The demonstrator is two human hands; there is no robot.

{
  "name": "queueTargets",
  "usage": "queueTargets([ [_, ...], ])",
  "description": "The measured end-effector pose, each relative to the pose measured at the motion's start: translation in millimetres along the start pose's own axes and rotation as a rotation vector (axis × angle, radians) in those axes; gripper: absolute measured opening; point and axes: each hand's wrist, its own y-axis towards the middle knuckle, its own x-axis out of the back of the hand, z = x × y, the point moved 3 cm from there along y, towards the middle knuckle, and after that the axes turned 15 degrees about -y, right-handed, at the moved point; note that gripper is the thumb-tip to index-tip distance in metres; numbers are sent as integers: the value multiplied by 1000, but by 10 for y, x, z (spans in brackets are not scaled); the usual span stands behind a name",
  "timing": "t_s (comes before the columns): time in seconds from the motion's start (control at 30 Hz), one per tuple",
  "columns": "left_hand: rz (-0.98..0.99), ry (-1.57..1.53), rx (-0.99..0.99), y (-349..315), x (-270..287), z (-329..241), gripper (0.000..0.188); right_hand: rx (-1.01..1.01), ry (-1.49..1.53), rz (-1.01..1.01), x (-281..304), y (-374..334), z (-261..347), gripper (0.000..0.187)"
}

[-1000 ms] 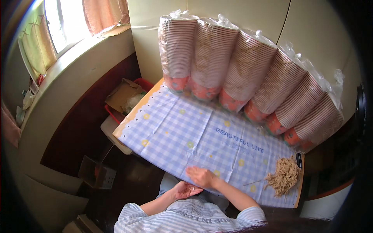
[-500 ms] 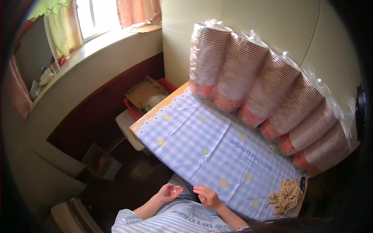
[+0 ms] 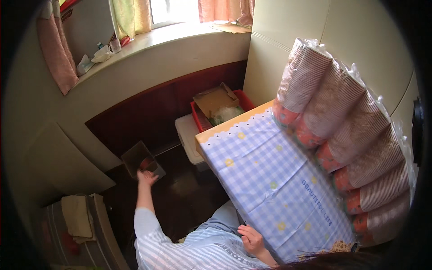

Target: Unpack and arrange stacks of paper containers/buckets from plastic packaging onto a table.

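My left hand (image 3: 147, 177) is stretched out to the left, at the near side of a small open cardboard box (image 3: 133, 158) on the dark floor. Its fingers are spread and nothing shows in them. Inside the box sits something orange-red (image 3: 146, 163), too unclear to name. Close to my body, my right hand (image 3: 252, 238) is held by the near edge of the table, fingers straight and palm without anything visible. Beside it lies the blue-and-white checked tablecloth (image 3: 252, 180). Whether the hand touches the cloth, I cannot tell.
Tall plastic-wrapped stacks of paper cups (image 3: 346, 121) line the table's far right side. Tan twine (image 3: 340, 247) lies at its near right corner. Beyond the table are a red crate (image 3: 243, 100) and a white lidded bin (image 3: 186, 139). A striped upholstered seat (image 3: 103, 234) stands at lower left.
My left hand has gone from in front of my body out to the cardboard box. My right hand stays near the table edge. The view has turned left.
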Motion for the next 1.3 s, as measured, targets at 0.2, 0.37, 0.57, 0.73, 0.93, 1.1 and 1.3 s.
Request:
queueTargets([
  [0.2,-317,350,-153,204,-383,-220,77,-162,-146,-144,231,-98,-84,18],
  [0.37,-241,370,-80,599,292,73,63,-230,-220,-255,444,-253,-102,18],
  [0.57,82,602,-59,-96,-230,1206,22,-347,-417,-295,805,-625,-298,19],
  [0.73,792,1010,-622,-1033,-1481,1852,41,-482,-679,-457,1305,-957,-458,20],
  [0.93,1280,1431,-803,-2329,-1850,3117,32,-576,-1006,-642,2665,-1248,-721,24],
  [1.1,1692,1510,-702,-3034,-1322,3866,45,-542,-1308,-744,4002,-904,-754,40],
  [1.3,1724,1556,-788,-3145,-1075,3973,41,-629,-1736,-695,5196,-403,-654,52],
])
